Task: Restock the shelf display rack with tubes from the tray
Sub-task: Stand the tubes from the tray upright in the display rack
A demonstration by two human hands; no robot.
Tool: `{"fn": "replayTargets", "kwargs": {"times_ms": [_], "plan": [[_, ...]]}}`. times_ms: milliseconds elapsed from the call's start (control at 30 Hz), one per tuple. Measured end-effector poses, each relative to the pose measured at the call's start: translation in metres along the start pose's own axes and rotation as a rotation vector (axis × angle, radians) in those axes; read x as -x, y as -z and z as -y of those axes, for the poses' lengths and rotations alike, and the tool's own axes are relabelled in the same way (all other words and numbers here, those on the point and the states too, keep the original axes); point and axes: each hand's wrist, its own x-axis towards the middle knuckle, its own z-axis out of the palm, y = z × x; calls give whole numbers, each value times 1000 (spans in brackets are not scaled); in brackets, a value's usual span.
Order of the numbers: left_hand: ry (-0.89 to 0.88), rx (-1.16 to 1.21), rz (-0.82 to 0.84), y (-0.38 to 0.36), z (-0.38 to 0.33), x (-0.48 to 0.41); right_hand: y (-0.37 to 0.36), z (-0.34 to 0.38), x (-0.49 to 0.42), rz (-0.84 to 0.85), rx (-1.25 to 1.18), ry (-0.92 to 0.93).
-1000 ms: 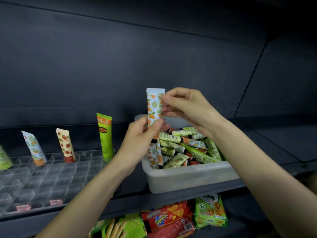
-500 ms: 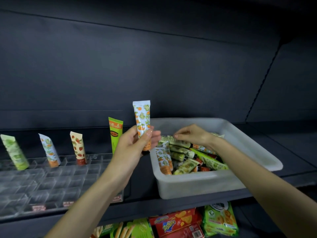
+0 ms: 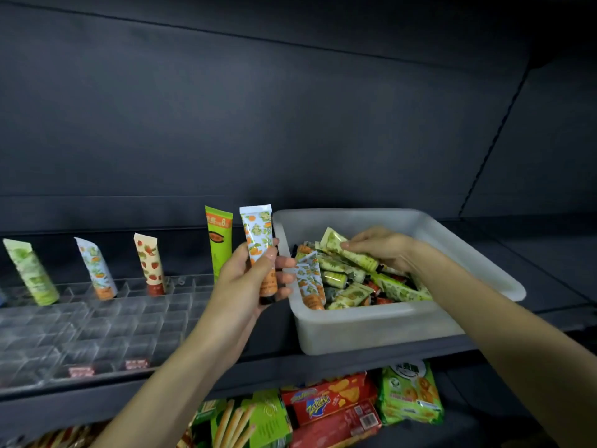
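left hand [image 3: 240, 286] grips an orange-print tube [image 3: 258, 234] upright beside the white tray [image 3: 371, 324]; right hand [image 3: 381, 247] pinches a pale green tube [image 3: 336, 244] inside it. below sits a red "zecheese" box [image 3: 323, 402].

Dark grey back panel [image 3: 290, 124], dim light; dark shelf board [image 3: 323, 367]; snack packs [image 3: 410, 392] below.

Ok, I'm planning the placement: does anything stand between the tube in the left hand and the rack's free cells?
Nothing visible blocks the front rows of the rack: those cells lie open down and left of the tube that the left hand holds. Only the green tube stands right beside it, in the back row.
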Motion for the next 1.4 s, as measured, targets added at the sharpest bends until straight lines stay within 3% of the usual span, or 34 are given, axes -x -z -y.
{"fn": "replayTargets", "kwargs": {"times_ms": [200, 333, 567, 733, 867, 933, 1100, 1400], "plan": [[24, -34, 58, -5, -3, -3, 16, 41, 52, -5, -414, 177], [31, -112, 88, -13, -6, -3, 10, 75, 92, 99, -496, 290], [102, -3, 134, -21, -15, 2, -17, 93, 105, 190, -369, 337], [84, -60, 153, -11, -15, 4, -24, 92, 99, 213, -382, 337], [67, -31, 108, -2, -15, 6, -11, 73, 76, -18, -332, 339], [72, -12, 98, 4, -16, 7, -6, 48, 57, -127, -147, 277], [111, 11, 93, 15, -19, 10, -16, 3, 29, -70, 135, 150], [120, 30, 67, 17, -18, 15, -19, 5, 10, 17, 184, -18]]}}
